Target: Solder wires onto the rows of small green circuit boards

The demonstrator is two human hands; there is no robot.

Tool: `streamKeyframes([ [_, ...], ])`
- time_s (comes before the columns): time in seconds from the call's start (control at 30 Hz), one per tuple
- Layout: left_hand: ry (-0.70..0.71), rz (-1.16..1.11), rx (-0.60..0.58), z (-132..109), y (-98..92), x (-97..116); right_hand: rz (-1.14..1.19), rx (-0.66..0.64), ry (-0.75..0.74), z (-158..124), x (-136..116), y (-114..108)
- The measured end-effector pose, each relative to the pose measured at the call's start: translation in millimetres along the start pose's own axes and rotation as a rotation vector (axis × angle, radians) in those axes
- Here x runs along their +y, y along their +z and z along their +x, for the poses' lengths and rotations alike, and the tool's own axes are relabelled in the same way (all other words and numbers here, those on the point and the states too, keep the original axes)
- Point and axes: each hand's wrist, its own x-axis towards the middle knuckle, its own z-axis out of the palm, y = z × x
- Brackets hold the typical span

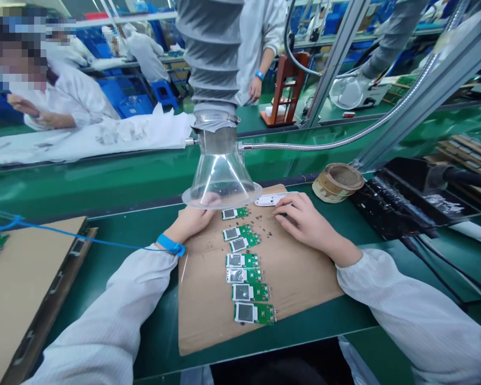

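Note:
My left hand rests on the brown cardboard sheet, left of the farthest circuit board. Its fingertips show blurrily through the clear funnel hood; the hand looks loosely open and nothing shows in it. Fingers bent and apart, my right hand is open over the sheet's right part, beside a white plastic case. Its fingertips overlap the case's right end; whether they touch it I cannot tell. Several green boards with grey screens run in a column toward me, the nearest board lowest. Small dark bits lie between the hands.
A grey ribbed duct holds the hood above the work. A blue cord runs left from my blue wristband. At right are a tape roll and a black device; cardboard lies left. People stand and sit beyond.

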Motion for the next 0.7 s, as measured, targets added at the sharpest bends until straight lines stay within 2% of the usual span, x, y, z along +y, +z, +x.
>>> streamKeyframes([
  [0.17,0.077,0.102,-0.021,-5,4.2,13,0.049,-0.061,0.001,1,-6,4],
  [0.3,0.055,0.202,-0.047,-6,10.0,12,0.076,-0.06,-0.012,1,-9,7],
  [0.4,0.051,0.26,-0.036,-7,11.0,10,0.082,-0.107,-0.029,5,-15,8],
  [0.57,0.071,0.173,-0.054,-5,12.0,6,0.023,-0.25,-0.066,24,-34,14],
  [0.7,0.146,0.096,-0.036,-4,13.2,1,0.002,-0.292,-0.048,41,-43,28],
])
